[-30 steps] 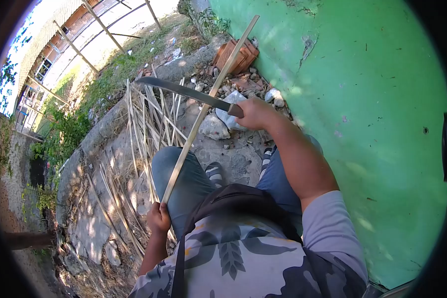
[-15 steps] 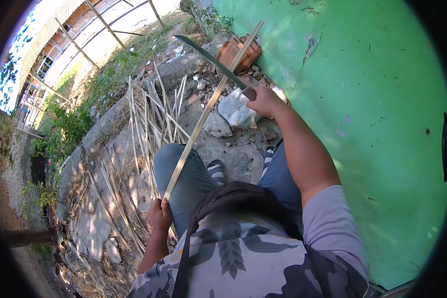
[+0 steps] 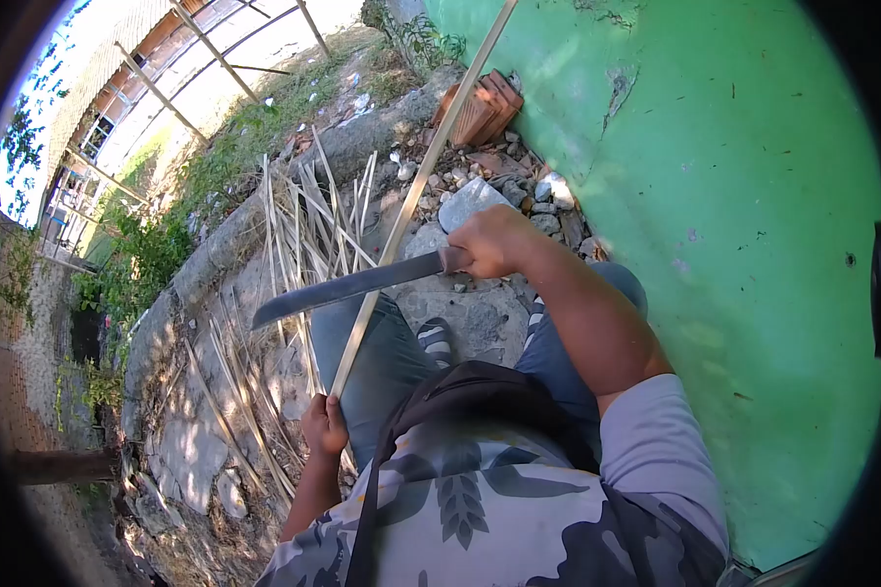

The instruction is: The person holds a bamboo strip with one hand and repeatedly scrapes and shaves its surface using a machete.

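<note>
My left hand [image 3: 324, 425] is closed round the lower end of a long, pale, flat strip that looks like split bamboo [image 3: 401, 220]. The strip slants up and away past my left knee, its far end near the green wall. In my right hand [image 3: 494, 241] is the brown handle of a machete [image 3: 352, 288]. Its long dark blade points left and crosses the strip above my left thigh. I cannot tell whether the blade touches the strip's surface.
A pile of similar pale strips [image 3: 308, 210] lies on the ground to my left. Ahead are rubble, a pale stone block [image 3: 472, 203] and stacked orange tiles [image 3: 485, 108]. The green wall [image 3: 724, 245] rises close on my right. A low concrete edge [image 3: 215, 245] runs along the left.
My right hand has drawn the machete back towards me, and its blade has swung from pointing up-left to pointing left. My left hand keeps its hold on the strip, which is slightly steeper.
</note>
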The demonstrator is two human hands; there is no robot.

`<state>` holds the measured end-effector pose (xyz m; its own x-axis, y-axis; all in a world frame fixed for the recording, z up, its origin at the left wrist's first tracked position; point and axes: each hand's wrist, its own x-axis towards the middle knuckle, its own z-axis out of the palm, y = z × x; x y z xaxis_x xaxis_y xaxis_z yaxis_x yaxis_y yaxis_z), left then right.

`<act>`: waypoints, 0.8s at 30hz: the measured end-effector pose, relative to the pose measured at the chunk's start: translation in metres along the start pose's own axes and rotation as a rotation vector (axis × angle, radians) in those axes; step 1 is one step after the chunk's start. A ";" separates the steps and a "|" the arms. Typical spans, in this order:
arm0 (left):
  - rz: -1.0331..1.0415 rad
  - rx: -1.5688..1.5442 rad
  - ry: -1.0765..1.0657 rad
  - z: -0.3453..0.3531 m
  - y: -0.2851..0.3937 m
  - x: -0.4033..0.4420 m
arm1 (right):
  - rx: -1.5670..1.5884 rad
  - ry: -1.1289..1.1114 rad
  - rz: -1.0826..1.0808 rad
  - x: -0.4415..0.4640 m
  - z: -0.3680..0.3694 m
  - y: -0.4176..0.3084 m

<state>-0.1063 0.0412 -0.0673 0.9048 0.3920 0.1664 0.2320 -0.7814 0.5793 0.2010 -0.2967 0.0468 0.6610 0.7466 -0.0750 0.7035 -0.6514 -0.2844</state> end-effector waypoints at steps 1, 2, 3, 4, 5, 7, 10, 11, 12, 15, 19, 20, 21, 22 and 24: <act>-0.003 -0.026 0.000 0.000 0.002 0.000 | 0.085 0.045 0.060 -0.001 0.001 0.015; -0.007 -0.003 0.014 0.001 0.000 -0.001 | 0.167 0.089 0.121 -0.001 0.002 0.029; -0.014 0.003 0.018 0.001 0.001 -0.001 | 0.224 0.148 0.214 0.000 0.004 0.044; -0.020 0.008 0.022 0.001 0.002 -0.001 | 0.280 0.209 0.309 0.002 0.005 0.058; -0.025 0.011 0.027 0.001 0.003 -0.001 | 0.335 0.272 0.402 0.003 0.009 0.069; -0.032 0.033 -0.005 -0.003 0.005 0.001 | 0.360 0.303 0.430 0.003 0.014 0.077; -0.035 0.079 -0.014 -0.003 0.000 0.001 | 0.348 0.278 0.427 -0.001 0.009 0.069; -0.036 0.097 -0.013 -0.002 -0.002 0.000 | 0.336 0.255 0.420 -0.004 0.007 0.062; -0.036 0.097 -0.014 0.000 -0.003 0.000 | 0.325 0.227 0.364 -0.009 0.001 0.048; -0.027 0.089 -0.002 0.003 -0.007 -0.001 | 0.285 0.149 0.125 -0.004 0.012 0.027; -0.008 0.022 0.008 0.003 -0.008 -0.001 | 0.014 -0.035 0.017 -0.003 -0.002 -0.014; -0.012 0.000 0.001 0.003 -0.007 -0.001 | -0.028 -0.034 -0.009 -0.002 -0.001 -0.015; -0.008 -0.002 -0.001 0.003 -0.006 0.000 | -0.071 -0.033 -0.037 -0.001 -0.001 -0.016; -0.006 -0.003 -0.002 0.003 -0.006 0.000 | -0.034 -0.031 0.012 -0.001 -0.002 -0.013; -0.011 -0.002 0.003 0.002 -0.005 0.000 | 0.035 -0.032 0.110 -0.002 -0.007 0.003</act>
<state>-0.1072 0.0440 -0.0715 0.9011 0.4020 0.1624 0.2411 -0.7758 0.5831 0.2038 -0.3009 0.0528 0.7246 0.6753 -0.1376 0.6175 -0.7248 -0.3056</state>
